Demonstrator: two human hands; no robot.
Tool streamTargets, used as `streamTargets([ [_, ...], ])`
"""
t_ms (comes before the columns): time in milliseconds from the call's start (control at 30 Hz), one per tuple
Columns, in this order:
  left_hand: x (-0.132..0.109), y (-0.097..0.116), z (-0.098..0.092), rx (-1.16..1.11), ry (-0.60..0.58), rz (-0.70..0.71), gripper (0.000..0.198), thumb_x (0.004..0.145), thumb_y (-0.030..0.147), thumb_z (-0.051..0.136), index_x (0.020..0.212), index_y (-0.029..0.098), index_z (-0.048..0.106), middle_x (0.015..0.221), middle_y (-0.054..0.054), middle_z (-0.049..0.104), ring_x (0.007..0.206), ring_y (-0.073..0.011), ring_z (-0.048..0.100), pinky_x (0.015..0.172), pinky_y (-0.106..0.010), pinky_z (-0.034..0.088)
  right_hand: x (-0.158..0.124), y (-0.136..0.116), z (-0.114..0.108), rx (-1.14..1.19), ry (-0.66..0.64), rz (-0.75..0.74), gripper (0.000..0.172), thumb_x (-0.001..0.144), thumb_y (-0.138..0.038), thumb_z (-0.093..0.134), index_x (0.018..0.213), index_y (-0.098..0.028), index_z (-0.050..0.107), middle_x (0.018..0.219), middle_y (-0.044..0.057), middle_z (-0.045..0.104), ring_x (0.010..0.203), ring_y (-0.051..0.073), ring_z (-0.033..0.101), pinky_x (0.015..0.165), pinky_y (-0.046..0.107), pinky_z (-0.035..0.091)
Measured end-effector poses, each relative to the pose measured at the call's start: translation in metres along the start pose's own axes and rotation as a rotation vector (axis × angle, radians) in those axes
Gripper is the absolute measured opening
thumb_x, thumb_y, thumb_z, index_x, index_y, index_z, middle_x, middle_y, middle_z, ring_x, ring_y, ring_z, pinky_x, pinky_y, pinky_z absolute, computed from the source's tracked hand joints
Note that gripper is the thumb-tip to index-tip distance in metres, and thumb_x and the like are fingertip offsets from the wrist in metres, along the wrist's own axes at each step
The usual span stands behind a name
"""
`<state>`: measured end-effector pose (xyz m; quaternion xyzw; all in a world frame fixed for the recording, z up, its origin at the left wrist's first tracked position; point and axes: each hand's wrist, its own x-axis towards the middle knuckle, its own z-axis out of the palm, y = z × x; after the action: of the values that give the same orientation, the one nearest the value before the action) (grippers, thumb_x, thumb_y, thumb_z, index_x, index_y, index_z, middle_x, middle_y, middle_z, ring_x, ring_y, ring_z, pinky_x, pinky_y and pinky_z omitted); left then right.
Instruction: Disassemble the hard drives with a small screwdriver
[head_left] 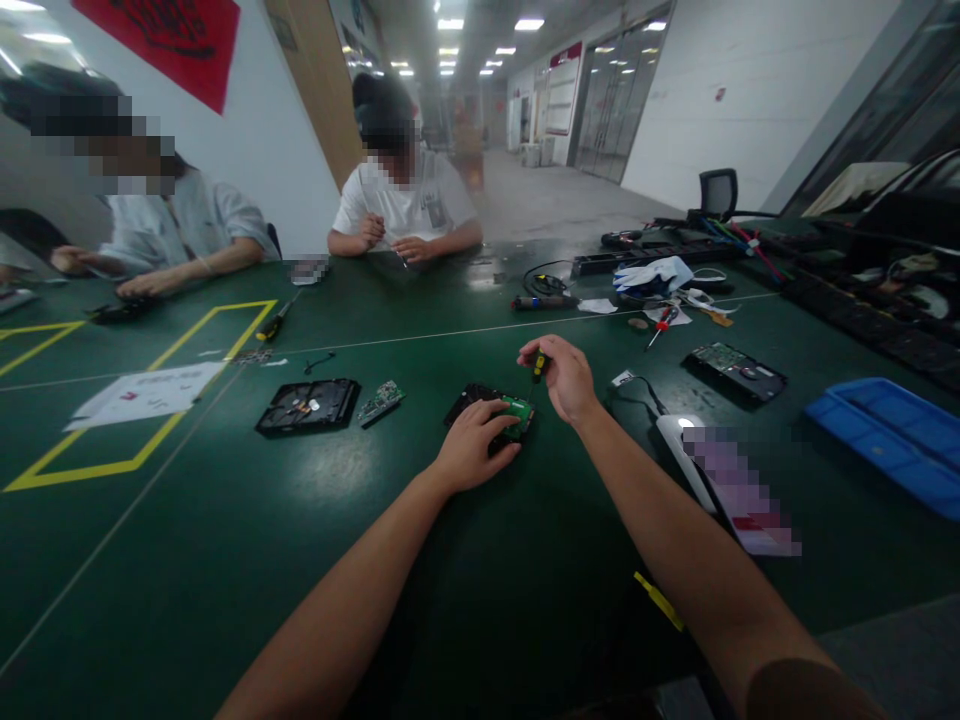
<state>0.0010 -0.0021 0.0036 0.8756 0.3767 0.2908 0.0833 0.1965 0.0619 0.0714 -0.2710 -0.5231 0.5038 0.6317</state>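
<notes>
1. Black, flat metal hard drive with a green circuit board (520, 410) lies mid-way along the dark-green worktop (225, 570), in from its near edge.
2. Left hand (471, 442): fingers spread, resting over the board.
3. Right hand (566, 380): fingers grasping a yellow-and-black-handled screwdriver (539, 366).
4. Probably dense, stiff; board fragile, so grip the casing's sides.

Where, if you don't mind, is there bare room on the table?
Bare table lies between the left forearm, left drive and yellow tape; another patch lies between the forearms. It's crowded around the red screwdriver, beyond the right hand.
</notes>
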Motion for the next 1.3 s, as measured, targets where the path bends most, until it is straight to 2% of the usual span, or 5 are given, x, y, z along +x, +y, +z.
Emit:
streamTargets([
  [467, -0.0007, -0.0004, -0.0009, -0.015, 0.007, -0.001, 0.045, 0.091, 0.041, 0.066, 0.133, 0.029, 0.061, 0.138, -0.011, 0.058, 0.13, -0.0317, 0.055, 0.112, -0.057, 0.043, -0.001, -0.0003, 0.008, -0.039, 0.077, 0.064, 0.036, 0.076, -0.044, 0.083, 0.086, -0.024, 0.055, 0.076, -0.002, 0.07, 0.068, 0.014, 0.064, 0.066, 0.028, 0.048],
  [700, -0.0004, -0.0005, -0.0001, -0.011, 0.0, -0.005, 0.045, 0.091, 0.043, 0.066, 0.134, 0.029, 0.061, 0.138, -0.01, 0.058, 0.13, -0.0308, 0.054, 0.113, -0.055, 0.043, -0.0008, -0.0025, 0.0039, -0.056, -0.033, 0.044, 0.027, 0.086, -0.05, 0.069, 0.085, -0.022, 0.071, 0.098, 0.005, 0.073, 0.086, 0.019, 0.069, 0.083, 0.034, 0.053],
  [900, -0.0007, -0.002, 0.0012, -0.003, -0.005, -0.002, 0.045, 0.091, 0.042, 0.065, 0.134, 0.028, 0.061, 0.139, -0.011, 0.057, 0.131, -0.0304, 0.054, 0.113, -0.055, 0.043, 0.0009, 0.0018, 0.0005, -0.024, -0.014, 0.035, 0.032, 0.092, -0.051, 0.06, 0.082, -0.022, 0.068, 0.073, 0.001, 0.066, 0.067, 0.017, 0.063, 0.066, 0.032, 0.05],
  [1133, -0.0013, -0.002, 0.0012, -0.007, 0.003, -0.006, 0.046, 0.091, 0.043, 0.066, 0.134, 0.029, 0.061, 0.138, -0.01, 0.058, 0.13, -0.0308, 0.054, 0.112, -0.055, 0.043, 0.0002, 0.0043, 0.0053, -0.098, 0.072, 0.023, 0.038, 0.074, -0.042, 0.086, 0.087, -0.024, 0.056, 0.073, -0.004, 0.065, 0.065, 0.013, 0.057, 0.061, 0.026, 0.044],
  [1300, -0.0008, -0.0011, 0.0004, -0.011, 0.006, -0.007, 0.045, 0.091, 0.042, 0.066, 0.134, 0.029, 0.061, 0.138, -0.01, 0.057, 0.13, -0.0308, 0.055, 0.112, -0.055, 0.043, -0.0031, -0.0008, 0.0052, -0.139, -0.037, 0.02, 0.029, 0.077, -0.041, 0.084, 0.085, -0.024, 0.061, 0.079, -0.002, 0.066, 0.07, 0.014, 0.059, 0.065, 0.027, 0.046],
])
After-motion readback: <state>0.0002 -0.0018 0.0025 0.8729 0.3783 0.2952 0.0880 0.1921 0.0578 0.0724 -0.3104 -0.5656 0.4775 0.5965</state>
